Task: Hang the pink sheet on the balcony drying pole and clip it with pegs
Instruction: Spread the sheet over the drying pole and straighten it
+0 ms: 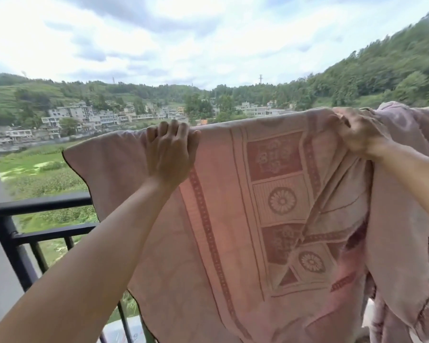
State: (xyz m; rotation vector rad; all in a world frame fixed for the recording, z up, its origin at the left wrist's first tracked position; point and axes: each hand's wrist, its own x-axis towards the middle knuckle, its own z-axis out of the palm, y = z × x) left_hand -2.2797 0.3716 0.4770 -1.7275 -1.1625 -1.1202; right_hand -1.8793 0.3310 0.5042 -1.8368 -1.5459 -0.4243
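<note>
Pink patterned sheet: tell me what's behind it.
Left of the pink patterned sheet, the black metal railing runs in behind it. The rest of the railing and the drying pole are covered.

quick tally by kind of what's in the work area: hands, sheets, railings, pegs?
Bare hands: 2, the left hand and the right hand
Pink patterned fabric sheet: 1
Black metal balcony railing: 1
Pegs: 0 visible
Total: 4

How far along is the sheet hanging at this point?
Done: the pink sheet is draped over the top line. In hand: the left hand grips its top edge and the right hand pulls bunched fabric at the right. Left: spreading that bunch and clipping; no pegs show.
</note>
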